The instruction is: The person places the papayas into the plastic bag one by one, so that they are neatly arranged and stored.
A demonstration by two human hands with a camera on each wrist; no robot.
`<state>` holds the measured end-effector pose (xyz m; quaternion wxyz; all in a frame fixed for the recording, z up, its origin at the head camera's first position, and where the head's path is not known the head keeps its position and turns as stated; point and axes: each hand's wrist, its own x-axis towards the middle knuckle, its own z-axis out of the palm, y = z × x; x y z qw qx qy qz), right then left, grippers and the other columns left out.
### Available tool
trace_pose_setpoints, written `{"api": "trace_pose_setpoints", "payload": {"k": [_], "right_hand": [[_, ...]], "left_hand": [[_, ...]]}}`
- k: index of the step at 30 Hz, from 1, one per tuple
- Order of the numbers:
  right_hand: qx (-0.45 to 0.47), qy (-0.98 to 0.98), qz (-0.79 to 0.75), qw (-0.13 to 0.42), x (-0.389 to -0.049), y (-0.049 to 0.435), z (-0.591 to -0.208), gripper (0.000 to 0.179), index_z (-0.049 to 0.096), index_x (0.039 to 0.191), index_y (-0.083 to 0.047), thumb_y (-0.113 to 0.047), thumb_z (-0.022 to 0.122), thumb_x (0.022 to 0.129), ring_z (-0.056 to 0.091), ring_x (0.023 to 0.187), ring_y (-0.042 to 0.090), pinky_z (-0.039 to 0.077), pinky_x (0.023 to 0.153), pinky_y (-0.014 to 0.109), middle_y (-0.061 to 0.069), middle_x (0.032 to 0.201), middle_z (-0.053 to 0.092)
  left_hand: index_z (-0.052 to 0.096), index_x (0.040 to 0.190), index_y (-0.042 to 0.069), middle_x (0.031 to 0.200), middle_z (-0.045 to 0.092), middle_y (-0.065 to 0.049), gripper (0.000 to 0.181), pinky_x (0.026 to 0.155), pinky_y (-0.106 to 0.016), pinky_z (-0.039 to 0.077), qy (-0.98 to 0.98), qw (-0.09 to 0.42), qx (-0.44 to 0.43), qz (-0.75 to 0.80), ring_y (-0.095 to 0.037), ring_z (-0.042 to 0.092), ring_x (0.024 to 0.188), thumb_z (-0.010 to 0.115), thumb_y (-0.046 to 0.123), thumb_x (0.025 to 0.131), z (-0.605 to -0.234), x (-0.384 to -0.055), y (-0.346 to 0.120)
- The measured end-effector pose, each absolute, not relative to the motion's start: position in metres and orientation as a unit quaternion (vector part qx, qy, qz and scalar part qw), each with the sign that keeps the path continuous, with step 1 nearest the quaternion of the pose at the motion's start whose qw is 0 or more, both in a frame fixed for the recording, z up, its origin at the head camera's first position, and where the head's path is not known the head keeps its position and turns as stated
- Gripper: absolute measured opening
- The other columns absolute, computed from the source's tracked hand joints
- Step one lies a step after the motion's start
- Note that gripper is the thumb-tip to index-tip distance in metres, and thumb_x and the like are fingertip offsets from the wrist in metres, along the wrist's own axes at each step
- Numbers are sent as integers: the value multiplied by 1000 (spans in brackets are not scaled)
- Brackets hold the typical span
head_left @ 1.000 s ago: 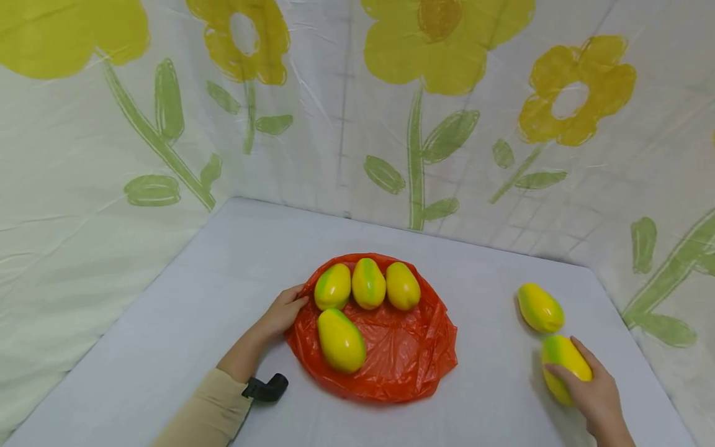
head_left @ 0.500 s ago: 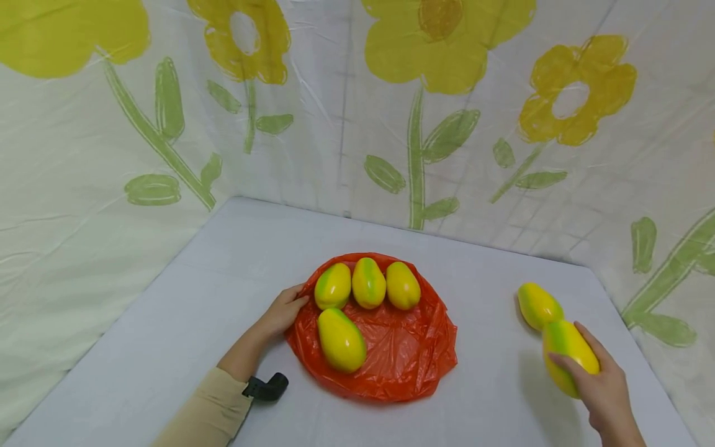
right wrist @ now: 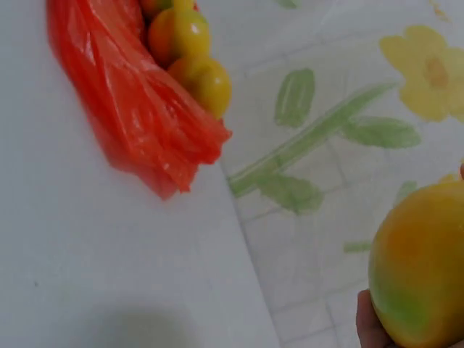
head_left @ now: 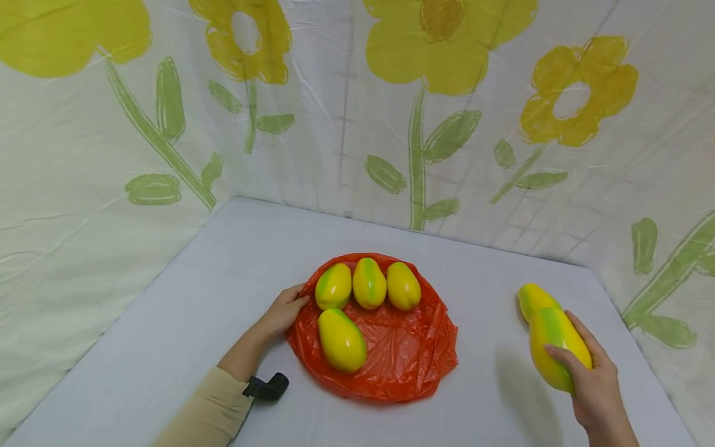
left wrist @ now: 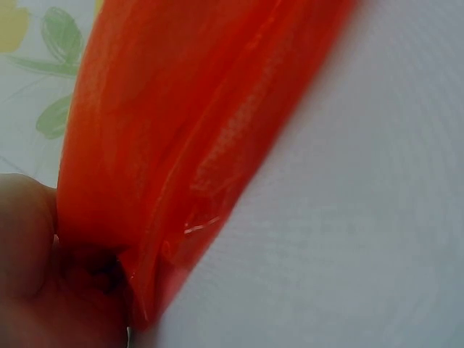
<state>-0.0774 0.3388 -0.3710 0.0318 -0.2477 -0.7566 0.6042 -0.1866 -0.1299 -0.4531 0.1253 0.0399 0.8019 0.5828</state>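
My left hand (head_left: 281, 313) grips the left rim of a red plastic bag (head_left: 398, 351) that lies spread on the table. Up close, the left wrist view has the bag (left wrist: 174, 116) bunched between thumb (left wrist: 22, 232) and fingers. Several yellow-green papayas sit inside: a row along the back and a larger one (head_left: 342, 341) at the front left. Off to the right, my right hand (head_left: 596, 379) holds another papaya (head_left: 561, 338) above the table, thumb on its near side. In the right wrist view this papaya (right wrist: 420, 268) covers most of the fingers.
Behind the held fruit, one more papaya (head_left: 530, 295) lies on the white table (head_left: 480, 292), partly covered in the head view. A black wrist camera (head_left: 269, 387) is strapped to the left arm. A flower-printed curtain (head_left: 313, 167) rises behind the table.
My right hand has lifted the papaya off the table and shifted it slightly left, so it now overlaps the other loose papaya. The left hand and bag stay still.
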Motion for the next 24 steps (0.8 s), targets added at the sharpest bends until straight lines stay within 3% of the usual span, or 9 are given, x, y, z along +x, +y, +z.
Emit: {"api": "trace_pose_setpoints", "payload": {"k": [2,5,15,24], "right_hand": [[-220,-723,654,31,-76,336,-372,69,26,145,-39,-18,61,90,32,98,10,47,67,10,-27,116,33],[-204,-694,690,17,-77,329,-374,68,23,146,-39,-17,57,92,34,99,11,49,70,12,-25,114,31],[-190,-656,731,16,-84,305,-375,63,24,146,-38,-17,52,94,31,104,14,48,75,13,-21,118,29],[-150,-646,748,-19,-93,273,-373,61,21,147,-39,-19,49,96,37,106,11,48,81,15,-19,123,30]], "left_hand": [[40,137,-2,122,56,-23,40,70,-31,58,801,127,40,584,-15,65,77,34,10,99,-453,-187,-130],[40,137,-2,122,56,-23,40,70,-32,58,798,131,41,586,-15,65,77,34,11,99,-454,-187,-131],[39,138,-2,123,56,-23,41,68,-31,58,804,131,33,580,-14,65,73,35,11,99,-455,-188,-130],[39,138,-2,126,54,-23,42,71,-30,58,806,130,37,577,-14,64,77,34,11,99,-454,-189,-130]]}}
